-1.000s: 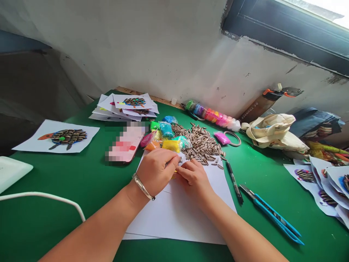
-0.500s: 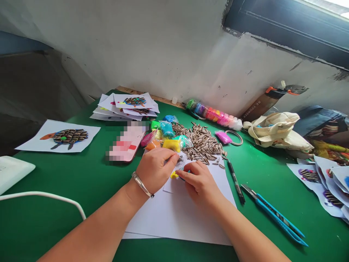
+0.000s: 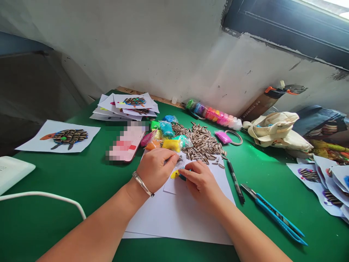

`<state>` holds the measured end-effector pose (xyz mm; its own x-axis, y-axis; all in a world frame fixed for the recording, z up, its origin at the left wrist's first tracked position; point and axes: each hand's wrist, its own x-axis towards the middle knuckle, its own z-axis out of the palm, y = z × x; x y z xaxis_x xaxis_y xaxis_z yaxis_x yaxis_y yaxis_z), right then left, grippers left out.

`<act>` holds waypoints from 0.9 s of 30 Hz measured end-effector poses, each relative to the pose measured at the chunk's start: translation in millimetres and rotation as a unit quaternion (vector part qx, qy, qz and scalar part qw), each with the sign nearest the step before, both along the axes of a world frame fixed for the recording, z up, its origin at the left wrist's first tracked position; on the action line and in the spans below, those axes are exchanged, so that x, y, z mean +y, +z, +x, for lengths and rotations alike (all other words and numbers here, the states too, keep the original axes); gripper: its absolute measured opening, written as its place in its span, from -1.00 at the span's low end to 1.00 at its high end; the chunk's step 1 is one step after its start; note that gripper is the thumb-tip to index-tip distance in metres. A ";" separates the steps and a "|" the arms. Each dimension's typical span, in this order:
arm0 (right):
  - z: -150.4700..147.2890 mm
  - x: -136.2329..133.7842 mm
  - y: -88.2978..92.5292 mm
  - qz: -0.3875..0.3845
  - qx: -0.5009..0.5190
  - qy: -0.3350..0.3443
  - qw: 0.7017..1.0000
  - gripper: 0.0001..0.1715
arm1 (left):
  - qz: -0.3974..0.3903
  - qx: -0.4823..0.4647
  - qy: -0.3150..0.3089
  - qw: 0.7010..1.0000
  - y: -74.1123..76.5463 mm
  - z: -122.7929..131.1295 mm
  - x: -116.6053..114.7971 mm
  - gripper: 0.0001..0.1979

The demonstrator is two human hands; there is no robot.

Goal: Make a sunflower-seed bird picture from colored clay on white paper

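Note:
My left hand (image 3: pixel 156 169), a metal bangle on its wrist, is curled with its fingertips pinched on something small near the top of a white sheet of paper (image 3: pixel 180 214). My right hand (image 3: pixel 200 182) is curled beside it, fingertips pressing a blue clay piece (image 3: pixel 183 177) that touches a small yellow clay piece (image 3: pixel 174 175) on the paper. A heap of striped sunflower seeds (image 3: pixel 203 143) lies just beyond both hands, with bagged clay lumps (image 3: pixel 170 140) to its left.
A black pen (image 3: pixel 235 182) and a blue utility knife (image 3: pixel 275 215) lie right of the paper. Finished seed pictures sit at far left (image 3: pixel 58 136), back (image 3: pixel 131 105) and far right (image 3: pixel 324 182). A clay strip (image 3: pixel 214 116), cloth bag (image 3: pixel 275 133), pink object (image 3: pixel 125 145) and white cable (image 3: pixel 43 198) surround.
My right hand has drawn back from the left, uncovering the yellow and blue clay pieces on the paper. The left hand has barely moved.

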<state>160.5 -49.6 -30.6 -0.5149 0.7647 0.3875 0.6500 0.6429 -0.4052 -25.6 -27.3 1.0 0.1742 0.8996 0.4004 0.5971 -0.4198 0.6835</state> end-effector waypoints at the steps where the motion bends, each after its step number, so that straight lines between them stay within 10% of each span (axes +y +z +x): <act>1: -0.5 -0.2 0.7 0.000 -0.004 0.001 1.000 -0.56 | 0.000 0.002 0.000 1.000 0.4 0.2 0.2 -0.76; 27: 0.0 1.6 0.9 0.013 0.017 0.010 1.000 -0.60 | 0.016 0.025 0.004 1.000 0.7 -0.9 2.4 -0.76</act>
